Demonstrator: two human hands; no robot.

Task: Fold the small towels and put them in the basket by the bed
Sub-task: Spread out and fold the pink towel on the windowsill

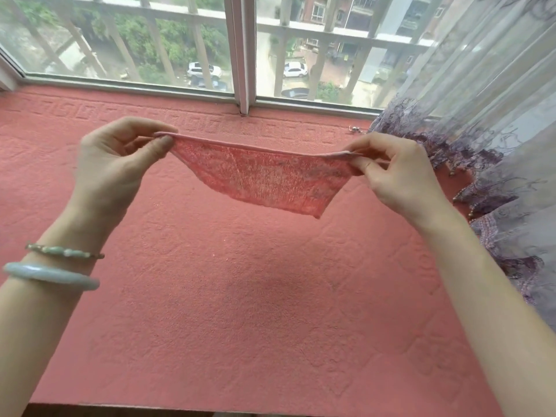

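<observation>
1 towel (pixel 264 179) pinched between left hand (pixel 111 164) and right hand (pixel 394 173), red mat (pixel 240 296) below, curtain (pixel 496 145) nearby

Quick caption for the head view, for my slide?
Left hand and right hand pinch a small pink towel by its top corners above the pink mat.

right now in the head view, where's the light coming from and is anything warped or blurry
Head view: daylight enters through the window behind the small towel, backlighting it; soft shadow on the red mat below; wide lens bends the sill at left; no motion blur.
</observation>
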